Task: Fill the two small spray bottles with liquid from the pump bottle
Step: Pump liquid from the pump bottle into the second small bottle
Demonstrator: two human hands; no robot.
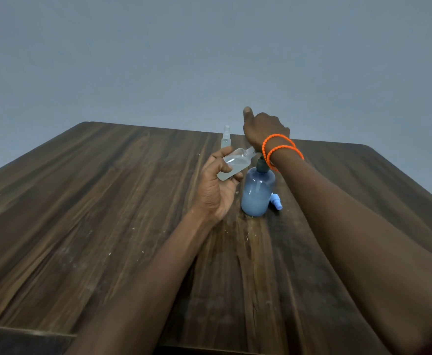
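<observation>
Wooden table (107,226); blue sprayer cap (277,201) beside pump bottle (257,196); second spray bottle (226,138) behind

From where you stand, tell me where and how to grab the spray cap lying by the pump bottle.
Pinch the blue spray cap across its wider collar end, coming from above and from the right, its open side. It lies on its side on the table, tucked against the pump bottle on its left, so that side is blocked.
</observation>
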